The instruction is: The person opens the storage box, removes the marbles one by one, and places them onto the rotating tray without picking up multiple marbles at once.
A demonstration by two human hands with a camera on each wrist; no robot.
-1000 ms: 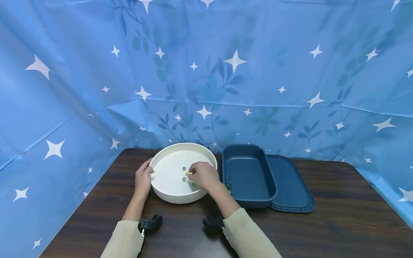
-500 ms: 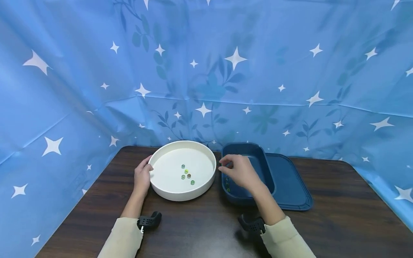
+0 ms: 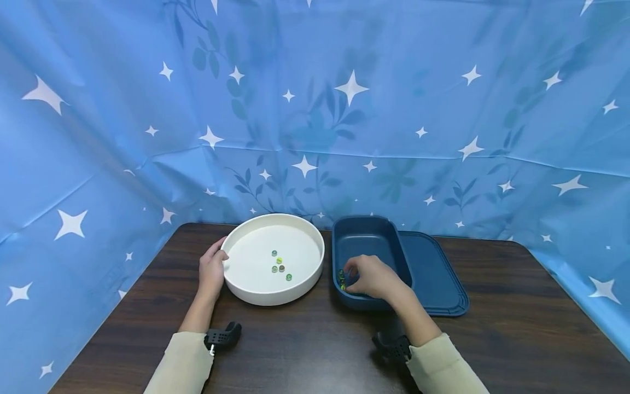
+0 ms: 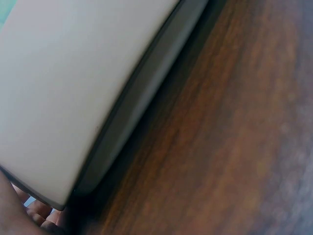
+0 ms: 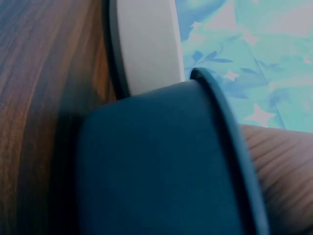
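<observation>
In the head view, my left hand [image 3: 211,271] holds the left rim of a round white tray [image 3: 241,287], thumb over the edge. On the tray floor lie several small glass marbles [image 3: 274,268], mostly green, one yellow and one brownish. My right hand [image 3: 376,278] reaches into a deep navy box [image 3: 369,244], its thumb and index finger apart near the left wall. Green and yellow marbles [image 3: 342,274] sit there, beside the fingertips. The right wrist view shows the box's outer wall [image 5: 151,161] hiding the fingertips; part of the hand [image 5: 281,166] shows beyond the rim.
A flat navy lid [image 3: 435,279] lies to the right of the box, partly beneath it. The dark wooden table [image 3: 290,350] extends in front. Behind it hangs a blue curtain [image 3: 374,126] with white stars. A narrow gap separates tray and box.
My right hand has left the white tray, moved right and lowered into the navy box. A brownish marble now shows in the tray where the hand was. My left hand stays on the rim.
</observation>
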